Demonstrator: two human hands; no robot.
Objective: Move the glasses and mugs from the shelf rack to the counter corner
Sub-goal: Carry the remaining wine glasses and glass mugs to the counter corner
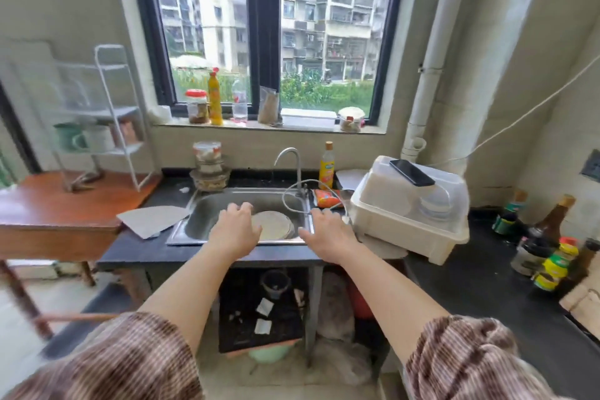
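Both the left hand (pixel 236 228) and right hand (pixel 328 235) hover spread and empty, while the far-left shelf rack (pixel 110 114) holds blurred mugs (pixel 85 137), probably hard, breakable and best taken round the body or handle.

A white shelf rack (pixel 110 114) stands on the wooden table (pixel 48 204), mugs (pixel 87 138) on its middle tier; the dark worktop (pixel 156 253) carries a paper sheet (pixel 152 217).

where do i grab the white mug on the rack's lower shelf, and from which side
Take the white mug around its body, coming in from the open front of the shelf rack. It looks upright, with a green mug close on its left, so a handle grip looks crowded; the blur hides the handle. Both the left hand and the right hand are empty over the sink.
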